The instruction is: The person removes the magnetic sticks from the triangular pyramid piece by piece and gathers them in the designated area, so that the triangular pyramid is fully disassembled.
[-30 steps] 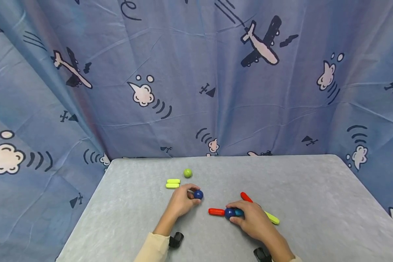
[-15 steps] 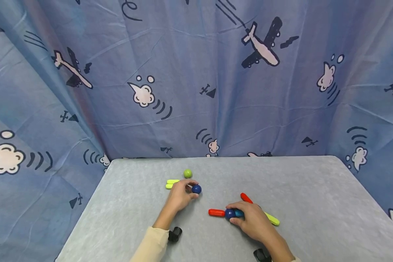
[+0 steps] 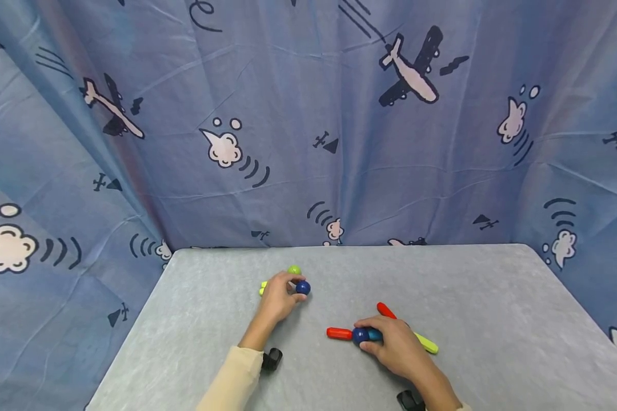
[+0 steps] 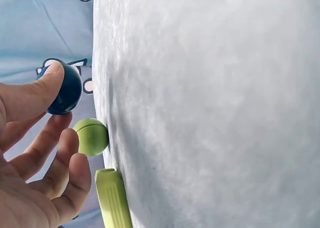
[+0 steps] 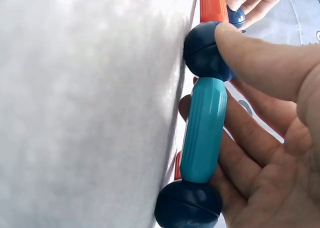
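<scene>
Between thumb and fingertips, my left hand (image 3: 279, 295) pinches a dark blue ball (image 3: 303, 287) above the table. Close by are a green ball (image 3: 294, 269) and yellow-green rods (image 4: 114, 198), partly hidden behind that hand in the head view. My right hand (image 3: 397, 342) grips another dark blue ball (image 5: 205, 50), its thumb pressed on top. A red rod (image 3: 339, 333) and a teal rod (image 5: 204, 130) join this ball on opposite sides. At the teal rod's other end sits one more dark blue ball (image 5: 188, 206), seen in the right wrist view.
Beyond the right hand, a second red rod (image 3: 386, 310) and a yellow-green rod (image 3: 425, 343) stick out. The grey-white table (image 3: 483, 297) ends at a blue curtain (image 3: 288, 142) printed with planes. Black wrist cameras (image 3: 272, 359) sit on both wrists.
My left hand has moved away toward the back left with the blue ball, now overlapping the green ball and yellow-green rods. The right hand and its joined pieces have stayed in place.
</scene>
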The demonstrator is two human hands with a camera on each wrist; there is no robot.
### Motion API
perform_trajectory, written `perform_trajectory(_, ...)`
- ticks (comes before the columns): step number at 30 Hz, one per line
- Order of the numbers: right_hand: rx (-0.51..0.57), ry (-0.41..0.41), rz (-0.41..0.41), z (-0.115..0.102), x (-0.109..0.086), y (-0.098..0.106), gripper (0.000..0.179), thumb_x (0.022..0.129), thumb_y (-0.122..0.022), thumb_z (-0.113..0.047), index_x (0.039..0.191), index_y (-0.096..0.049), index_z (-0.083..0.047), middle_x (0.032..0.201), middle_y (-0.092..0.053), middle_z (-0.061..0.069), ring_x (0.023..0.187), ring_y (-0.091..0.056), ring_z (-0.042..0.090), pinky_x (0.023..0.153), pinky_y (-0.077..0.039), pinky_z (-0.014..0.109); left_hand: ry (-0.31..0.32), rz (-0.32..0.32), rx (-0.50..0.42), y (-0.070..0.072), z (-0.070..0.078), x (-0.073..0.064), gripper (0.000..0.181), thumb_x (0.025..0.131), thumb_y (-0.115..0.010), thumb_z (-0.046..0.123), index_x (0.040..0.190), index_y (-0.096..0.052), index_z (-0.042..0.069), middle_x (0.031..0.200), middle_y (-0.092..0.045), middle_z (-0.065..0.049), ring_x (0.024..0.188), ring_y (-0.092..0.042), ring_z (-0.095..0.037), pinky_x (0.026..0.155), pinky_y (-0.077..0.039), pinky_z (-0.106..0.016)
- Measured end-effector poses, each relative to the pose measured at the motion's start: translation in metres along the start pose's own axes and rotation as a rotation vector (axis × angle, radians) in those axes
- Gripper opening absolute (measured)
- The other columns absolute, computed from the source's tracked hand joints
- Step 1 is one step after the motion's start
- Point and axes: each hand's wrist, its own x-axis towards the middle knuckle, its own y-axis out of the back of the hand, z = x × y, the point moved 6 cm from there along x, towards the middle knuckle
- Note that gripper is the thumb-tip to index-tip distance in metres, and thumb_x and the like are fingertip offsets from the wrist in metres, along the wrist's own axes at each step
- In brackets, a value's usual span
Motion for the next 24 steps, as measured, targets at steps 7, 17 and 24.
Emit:
perform_trajectory(7, 0.0, 0.001, 0.004, -0.001, 0.001, -0.002, 0.036, 0.078, -0.084, -0.022, 0.112, -0.073, -0.031, 0.117, -0.071, -0.007, 0.113, -0.064, 0.019, 0.101, -0.048, 0.052, -0.042, 0.002, 0.072, 0.001, 0.001, 0.007, 0.037, 0.08, -0.082, 0.011, 0.115, -0.073, 0.014, 0.109, -0.07, -0.007, 0.097, -0.063, -0.025, 0.084, -0.051, -0.038)
perform_trajectory(17, -0.008, -0.003, 0.002, 0.001, 0.0, -0.001, 0.037, 0.078, -0.084, -0.023, 0.112, -0.073, -0.032, 0.117, -0.071, -0.008, 0.112, -0.064, 0.019, 0.1, -0.047, 0.053, -0.106, -0.02, 0.123, 0.004, 0.006, 0.022, 0.036, 0.082, -0.08, 0.009, 0.116, -0.073, 0.012, 0.112, -0.07, -0.009, 0.099, -0.062, -0.025, 0.088, -0.05, -0.041)
perform_trajectory(24, -0.003, -0.003, -0.004, 0.001, 0.001, 0.0, 0.037, 0.078, -0.084, -0.023, 0.112, -0.073, -0.032, 0.117, -0.071, -0.007, 0.113, -0.064, 0.02, 0.1, -0.045, 0.053, -0.139, -0.027, 0.155, 0.008, 0.004, 0.038, 0.036, 0.081, -0.081, 0.012, 0.116, -0.074, 0.015, 0.112, -0.071, -0.005, 0.102, -0.061, -0.025, 0.091, -0.05, -0.041)
